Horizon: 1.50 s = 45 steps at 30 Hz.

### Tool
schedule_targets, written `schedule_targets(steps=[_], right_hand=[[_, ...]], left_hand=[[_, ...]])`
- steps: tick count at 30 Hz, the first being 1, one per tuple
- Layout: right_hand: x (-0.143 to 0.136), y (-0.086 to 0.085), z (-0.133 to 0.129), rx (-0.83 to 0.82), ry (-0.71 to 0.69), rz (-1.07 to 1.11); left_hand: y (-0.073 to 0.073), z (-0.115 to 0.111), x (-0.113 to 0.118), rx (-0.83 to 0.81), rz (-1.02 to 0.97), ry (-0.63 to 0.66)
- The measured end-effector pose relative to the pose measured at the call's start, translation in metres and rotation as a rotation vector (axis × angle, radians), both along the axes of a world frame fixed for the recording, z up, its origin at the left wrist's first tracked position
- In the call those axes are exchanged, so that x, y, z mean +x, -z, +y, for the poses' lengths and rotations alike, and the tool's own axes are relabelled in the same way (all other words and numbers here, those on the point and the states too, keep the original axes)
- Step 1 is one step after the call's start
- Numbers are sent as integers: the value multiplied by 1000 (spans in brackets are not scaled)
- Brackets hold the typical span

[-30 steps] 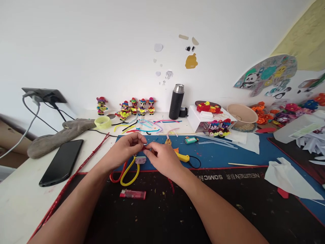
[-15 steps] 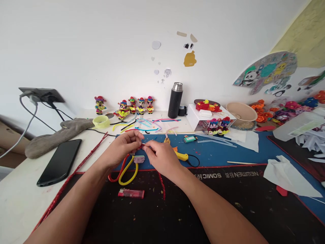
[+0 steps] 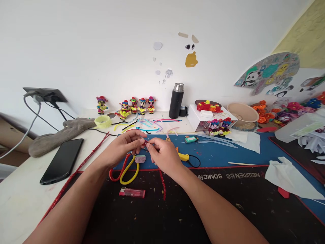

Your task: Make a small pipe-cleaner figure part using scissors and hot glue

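Observation:
My left hand and my right hand meet fingertip to fingertip above the blue mat. Both pinch a small dark red piece, mostly hidden by the fingers. A red tinsel stem hangs or lies below my right hand on the black mat. Under my left wrist are scissors with red and yellow handles, with a small pale purple block beside them. Nearer to me lies a pink lighter. A yellow-handled tool is just right of my right hand.
A phone and long red tinsel stems lie at the left. Behind stand several small figures, coloured stems and a black flask. A white box, a bowl and crumpled tissue are at the right.
The view has shifted slightly. The left thumb has moved a little over the small red piece, and both hands remain together.

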State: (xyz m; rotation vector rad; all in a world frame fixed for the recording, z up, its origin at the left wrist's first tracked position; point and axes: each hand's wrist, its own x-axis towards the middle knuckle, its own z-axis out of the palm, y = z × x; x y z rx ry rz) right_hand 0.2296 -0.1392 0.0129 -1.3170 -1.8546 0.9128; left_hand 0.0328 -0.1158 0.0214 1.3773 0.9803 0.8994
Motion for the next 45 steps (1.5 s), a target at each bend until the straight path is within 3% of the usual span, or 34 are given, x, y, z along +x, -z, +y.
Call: schedule_targets(steps=[14,22,29,37,43,45], right_hand=[[1,5,2,-62,-22,82],[1,8,2,-96,-79,147],[-3,10,0,-149,-81,193],[-4,10,0,-174,-99,261],[-3,16,2,-151,-94,197],[-3,15,2,-148,-97,207]], left_hand=[[-8,-3,5,48,19,24],[-1,-2,3,72,-67,-43],[-4,-5,10,100,-88,-125],[0,-3,13,41,-218,-155],[-5,-7,19,188,9,-186],[-5,-8,18,181,-10,-193]])
